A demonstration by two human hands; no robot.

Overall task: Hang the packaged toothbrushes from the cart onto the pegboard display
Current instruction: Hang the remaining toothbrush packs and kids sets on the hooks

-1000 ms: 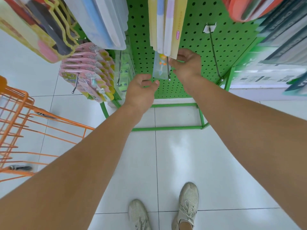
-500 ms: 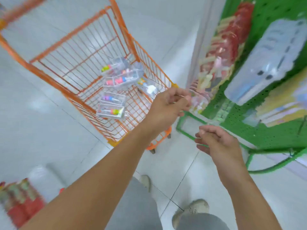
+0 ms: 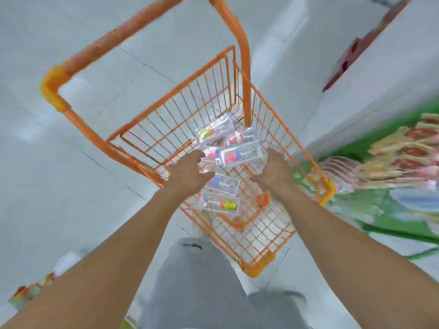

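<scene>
Several clear toothbrush packages (image 3: pixel 241 155) lie piled in the orange wire cart (image 3: pixel 171 110), with two more packages (image 3: pixel 219 203) lower in the basket. My left hand (image 3: pixel 187 173) hovers over the pile with loosely spread fingers, its fingertips close to a pink-and-white package (image 3: pixel 210 154). My right hand (image 3: pixel 273 173) reaches the right end of the top package; that package hides its fingertips, so any grip is unclear. The green pegboard display (image 3: pixel 380 207) is blurred at the right edge.
Hanging packaged goods (image 3: pixel 401 160) crowd the display on the right. The cart's handle (image 3: pixel 133 36) points away from me. My grey trousers (image 3: pixel 202 286) and white floor tiles fill the bottom. A white shelf side (image 3: pixel 380 74) rises at the upper right.
A second ago both hands were at a peg on the green board. I have turned left to the cart, and both hands have dropped into the basket onto the packages.
</scene>
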